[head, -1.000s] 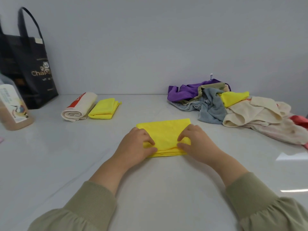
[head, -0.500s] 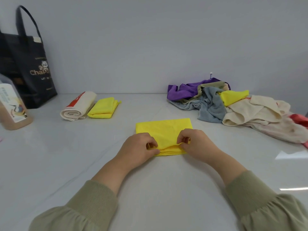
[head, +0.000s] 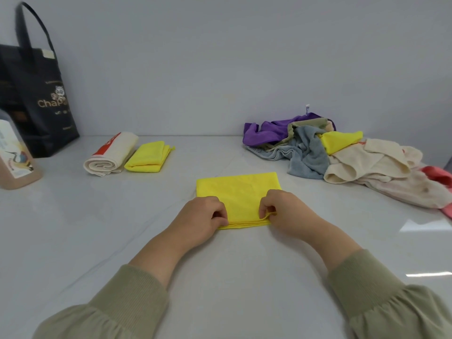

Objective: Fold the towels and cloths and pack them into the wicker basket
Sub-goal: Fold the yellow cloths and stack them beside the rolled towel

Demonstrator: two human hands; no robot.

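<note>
A yellow cloth (head: 238, 192), folded into a flat rectangle, lies in the middle of the white table (head: 232, 265). My left hand (head: 200, 218) pinches its near left corner. My right hand (head: 285, 211) pinches its near right corner, fingers curled over the stacked edges. A rolled cream towel (head: 111, 155) and a folded yellow cloth (head: 148, 156) lie side by side at the back left. A loose pile of unfolded cloths (head: 342, 157), purple, grey, yellow, cream and pink, covers the back right. No wicker basket is in view.
A black tote bag (head: 36, 94) stands against the wall at the far left. In front of it, at the left edge, is a brownish bottle with a label (head: 14, 162). A grey wall closes off the back of the table.
Both hands slid from the cloth's middle toward its near edge and curled, now pinching the near corners. The cloth has stayed in place.
</note>
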